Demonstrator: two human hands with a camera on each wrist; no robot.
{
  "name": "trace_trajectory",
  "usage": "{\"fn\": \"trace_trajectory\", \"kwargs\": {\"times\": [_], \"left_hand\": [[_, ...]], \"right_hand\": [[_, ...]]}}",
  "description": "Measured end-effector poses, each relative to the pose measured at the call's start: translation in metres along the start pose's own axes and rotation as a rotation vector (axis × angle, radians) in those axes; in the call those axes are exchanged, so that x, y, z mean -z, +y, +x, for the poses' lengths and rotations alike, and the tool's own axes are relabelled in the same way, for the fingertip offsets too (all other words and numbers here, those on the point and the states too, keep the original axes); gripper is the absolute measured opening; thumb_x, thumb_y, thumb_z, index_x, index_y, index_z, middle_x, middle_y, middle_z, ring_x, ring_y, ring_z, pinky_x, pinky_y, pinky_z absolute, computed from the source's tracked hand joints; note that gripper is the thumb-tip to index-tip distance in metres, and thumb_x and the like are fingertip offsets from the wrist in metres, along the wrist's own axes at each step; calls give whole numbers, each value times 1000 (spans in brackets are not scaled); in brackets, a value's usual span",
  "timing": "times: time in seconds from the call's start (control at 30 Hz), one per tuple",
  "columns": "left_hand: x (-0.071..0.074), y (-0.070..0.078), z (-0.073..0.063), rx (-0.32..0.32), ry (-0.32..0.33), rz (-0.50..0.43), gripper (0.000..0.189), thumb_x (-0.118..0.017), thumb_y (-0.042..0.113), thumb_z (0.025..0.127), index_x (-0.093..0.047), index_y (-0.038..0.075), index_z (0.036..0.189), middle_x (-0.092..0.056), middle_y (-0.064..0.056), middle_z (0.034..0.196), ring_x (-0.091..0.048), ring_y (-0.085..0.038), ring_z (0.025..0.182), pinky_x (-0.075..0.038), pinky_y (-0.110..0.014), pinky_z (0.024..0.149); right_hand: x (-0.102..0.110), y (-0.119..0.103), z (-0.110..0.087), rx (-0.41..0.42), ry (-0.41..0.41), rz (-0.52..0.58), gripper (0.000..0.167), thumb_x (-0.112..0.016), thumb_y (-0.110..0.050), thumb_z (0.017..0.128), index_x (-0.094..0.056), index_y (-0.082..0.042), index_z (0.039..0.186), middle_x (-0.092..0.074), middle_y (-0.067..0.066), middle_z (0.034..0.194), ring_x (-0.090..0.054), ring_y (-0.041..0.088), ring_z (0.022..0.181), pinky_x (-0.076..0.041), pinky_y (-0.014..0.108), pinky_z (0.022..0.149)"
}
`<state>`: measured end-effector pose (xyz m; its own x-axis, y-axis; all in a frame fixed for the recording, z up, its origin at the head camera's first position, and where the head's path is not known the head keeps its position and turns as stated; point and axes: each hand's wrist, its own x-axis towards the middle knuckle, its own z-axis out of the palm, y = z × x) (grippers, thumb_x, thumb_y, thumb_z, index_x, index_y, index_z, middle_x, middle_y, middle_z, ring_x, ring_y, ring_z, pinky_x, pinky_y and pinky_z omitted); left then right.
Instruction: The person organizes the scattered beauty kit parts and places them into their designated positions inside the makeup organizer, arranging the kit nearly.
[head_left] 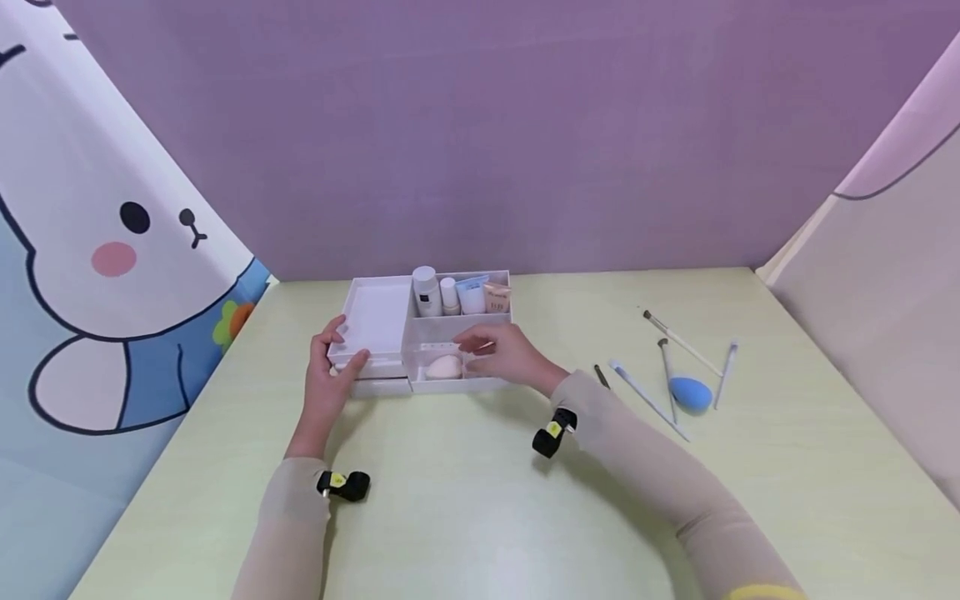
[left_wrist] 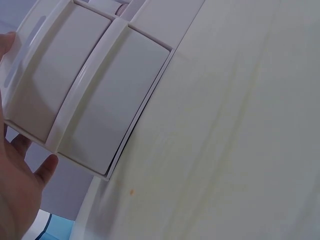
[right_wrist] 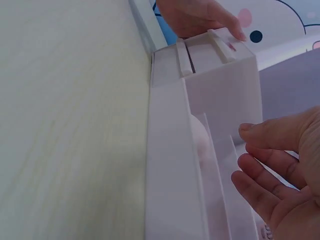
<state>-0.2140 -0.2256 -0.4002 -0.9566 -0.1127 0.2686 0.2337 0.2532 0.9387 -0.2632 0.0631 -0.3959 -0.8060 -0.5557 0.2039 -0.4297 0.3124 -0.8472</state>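
Note:
A white cosmetics organizer [head_left: 378, 312] with drawers on its left side stands toward the back of the table. My left hand [head_left: 328, 375] grips its front left corner, thumb at the front and fingers along the side. In the left wrist view the two drawer fronts [left_wrist: 107, 95] are closed. My right hand [head_left: 501, 350] hovers over the front right compartment, fingers loosely bent and nothing between them. A pale pink makeup sponge [head_left: 445, 367] lies in that compartment, left of the hand. In the right wrist view, thumb and fingertips are apart, above the dividers [right_wrist: 220, 165].
Behind the sponge, the back compartment holds a white bottle [head_left: 427, 292], a smaller bottle [head_left: 450, 296] and two tubes [head_left: 472, 294]. To the right on the table lie several makeup brushes [head_left: 648, 400] and a blue sponge [head_left: 691, 394]. A purple backdrop [head_left: 480, 142] rises behind.

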Motion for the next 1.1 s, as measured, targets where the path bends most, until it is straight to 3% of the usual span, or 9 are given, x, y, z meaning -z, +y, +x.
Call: {"fn": "trace_trajectory", "kwargs": {"times": [0.3, 0.53, 0.87, 1.1], "left_hand": [[1, 4, -1, 1, -6, 10, 36, -62, 6, 96, -33, -6, 115, -31, -11, 159, -23, -30, 146, -19, -45, 116], [1, 5, -2, 7, -9, 5, 36, -61, 4, 97, -33, -7, 115, -31, -11, 159, -23, -27, 146, -19, -43, 116], [0, 3, -1, 11, -12, 6, 36, -61, 5, 97, -33, -6, 116, -31, -10, 159, -25, -25, 145, -21, -42, 115], [1, 3, -1, 4, -17, 9, 36, -62, 5, 97, -33, -7, 116, -31, -10, 159, -26, -25, 145, -22, -38, 113]], "right_hand": [[35, 1, -20, -43, 59, -18, 39, -72, 10, 83, -63, 9, 121, -67, 25, 114, -63, 39, 104, -53, 43, 89], [58, 4, -38, -44, 82, -95, 39, -74, 7, 83, -64, 6, 121, -67, 24, 108, -65, 33, 98, -54, 41, 85], [88, 8, -62, -91, 146, -182, 43, -77, 5, 81, -66, 0, 122, -69, 11, 101, -67, 27, 91, -55, 39, 81], [110, 17, -80, -123, 186, -195, 43, -78, 4, 81, -66, 0, 122, -68, 14, 97, -66, 26, 88, -53, 25, 74]]}}
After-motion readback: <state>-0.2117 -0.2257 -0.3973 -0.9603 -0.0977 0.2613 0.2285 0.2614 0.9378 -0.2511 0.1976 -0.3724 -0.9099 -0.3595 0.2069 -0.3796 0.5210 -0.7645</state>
